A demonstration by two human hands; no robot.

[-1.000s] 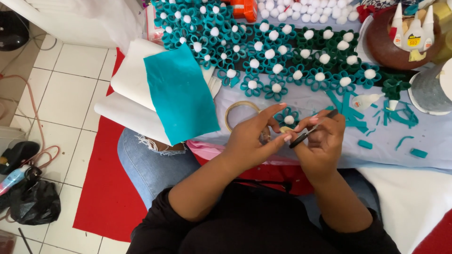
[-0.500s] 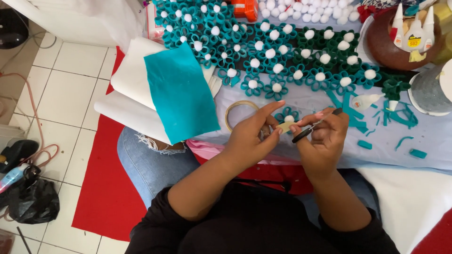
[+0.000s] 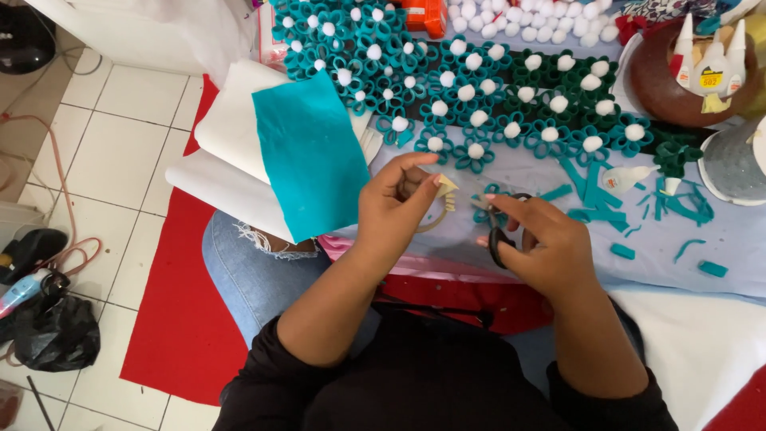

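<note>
The left hand (image 3: 395, 199) pinches a small cream strip (image 3: 447, 190) upright, just above a tape ring (image 3: 435, 219). The right hand (image 3: 538, 243) grips black scissors (image 3: 499, 231) — blades pointing left toward the strip, nearly touching. Teal felt flowers (image 3: 479, 104) crowd the surface (image 3: 718, 239) beyond — a teal felt sheet (image 3: 311, 152) lies left.

Teal felt sheet (image 3: 313, 152), black bag (image 3: 49, 337)

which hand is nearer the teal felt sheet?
Left. The left hand sits just right of the teal felt sheet, close to its edge. The right hand, holding scissors, is farther right, beyond the left hand.
</note>
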